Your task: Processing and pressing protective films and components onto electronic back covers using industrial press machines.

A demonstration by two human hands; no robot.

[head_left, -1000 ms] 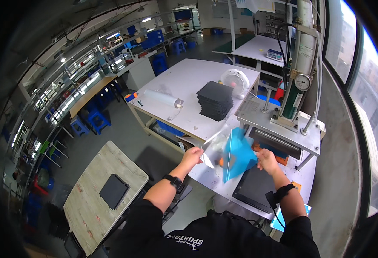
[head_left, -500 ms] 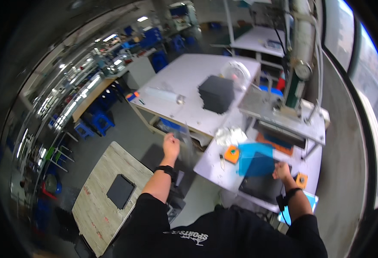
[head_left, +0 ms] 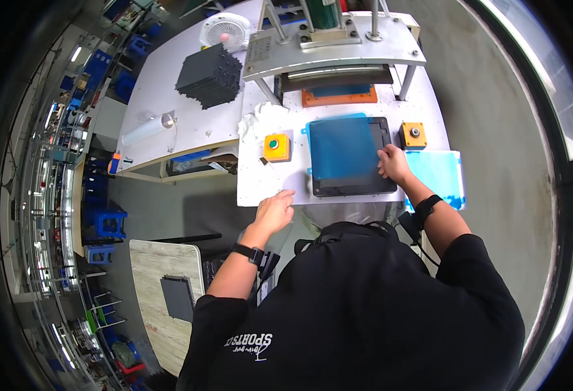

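On the white worktable in front of me lies a black rectangular plate (head_left: 384, 133) with a raised rim. A translucent blue film (head_left: 342, 150) covers most of it, leaving its right strip bare. My right hand (head_left: 395, 165) is closed at the plate's right side, its fingertips pinching the film's right edge. Near the table's front edge is my left hand (head_left: 275, 212), its fingers drawn together on a clear plastic sheet (head_left: 285, 236) that hangs below, mostly hidden by my wrist and body.
Behind the plate stands a metal press (head_left: 335, 49), with an orange frame (head_left: 338, 96) beneath it. Yellow button boxes (head_left: 277, 148) flank the plate. A blue-white sheet (head_left: 435, 176) lies at right. Further left are stacked dark sheets (head_left: 211, 75), a fan (head_left: 225, 32) and a wooden-topped table (head_left: 162, 260).
My view has swung right toward the press. My left hand has come to the worktable's front edge with the clear sheet. The blue film now lies flatter over the black plate.
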